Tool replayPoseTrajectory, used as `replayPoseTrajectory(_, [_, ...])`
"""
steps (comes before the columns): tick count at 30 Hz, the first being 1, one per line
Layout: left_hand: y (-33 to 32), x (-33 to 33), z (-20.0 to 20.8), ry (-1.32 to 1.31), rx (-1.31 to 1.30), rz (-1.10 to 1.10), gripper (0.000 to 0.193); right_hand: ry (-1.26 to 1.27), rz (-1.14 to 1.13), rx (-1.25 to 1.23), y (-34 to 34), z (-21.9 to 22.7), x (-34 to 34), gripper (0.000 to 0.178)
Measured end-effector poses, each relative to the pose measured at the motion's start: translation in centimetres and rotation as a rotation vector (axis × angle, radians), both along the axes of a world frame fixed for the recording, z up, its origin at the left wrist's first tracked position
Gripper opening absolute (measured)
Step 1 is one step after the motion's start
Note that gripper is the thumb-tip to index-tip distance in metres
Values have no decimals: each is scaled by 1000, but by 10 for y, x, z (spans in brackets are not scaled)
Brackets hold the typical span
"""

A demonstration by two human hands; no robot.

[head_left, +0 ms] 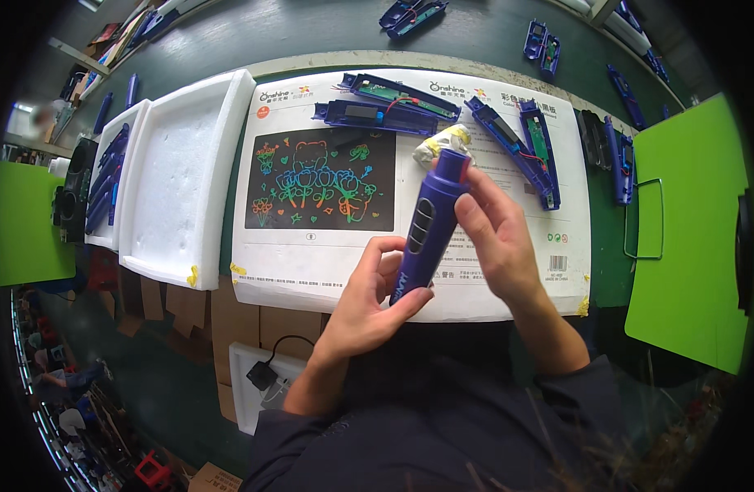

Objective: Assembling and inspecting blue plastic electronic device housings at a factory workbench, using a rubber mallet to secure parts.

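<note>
Leaning with its top toward the right, a chunky dark blue handheld device (427, 228) is held over the printed white box (270, 246), right in front of the body. Its lower end is gripped by the left hand (367, 299), thumb laid across the front. The upper part is pinched by the right hand (501, 246), thumb along the side and fingers curled behind, so yeah, both hands are closed on the same thing. Three dark buttons (421, 225) are left showing on the front, with pale lettering near the bottom.

Just past the narrower top end, a crumpled white and yellow lump (444, 146) can be seen on the box. Farther back, opened blue shells (401, 98) are laid out, and another opened pair (534, 156) is placed to the right, green boards and red wires exposed. Over on the left, a white foam tray (180, 164) is set beside the box, and more blue parts (106, 180) are piled in a second tray (131, 131).
</note>
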State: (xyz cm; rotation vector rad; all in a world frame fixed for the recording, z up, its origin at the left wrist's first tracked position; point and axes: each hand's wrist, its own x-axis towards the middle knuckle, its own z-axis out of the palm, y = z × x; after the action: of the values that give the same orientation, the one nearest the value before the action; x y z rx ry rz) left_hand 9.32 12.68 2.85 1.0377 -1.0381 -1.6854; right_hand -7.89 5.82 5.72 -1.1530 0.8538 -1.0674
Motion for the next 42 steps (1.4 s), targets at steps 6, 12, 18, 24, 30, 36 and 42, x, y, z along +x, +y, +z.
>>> replayPoseTrajectory(6, [3, -25, -9, -427, -354, 28, 50, -16, -161, -10, -2, -9, 13, 82])
replayPoseTrajectory(12, [3, -39, -6, -661, -601, 199, 40, 3, -231, -17, 10, 12, 19, 90])
replayPoseTrajectory(18, [3, -38, -18, -636, -646, 165, 41, -63, -49, 155, -3, 0, 11, 91])
replayPoseTrajectory(24, [7, -15, -13, 335, -120, -61, 48, 418, -319, -274, -7, -4, -30, 69])
replayPoseTrajectory(30, [11, -2, -11, 477, -122, -142, 53, 498, -286, -92, 14, -22, -61, 25])
replayPoseTrajectory(36, [15, -3, -11, 554, -102, -211, 62, 450, -291, -185, 23, -14, -50, 16])
replayPoseTrajectory(42, [18, -3, -11, 513, -7, -221, 64, 236, -151, -262, 29, 19, -26, 23])
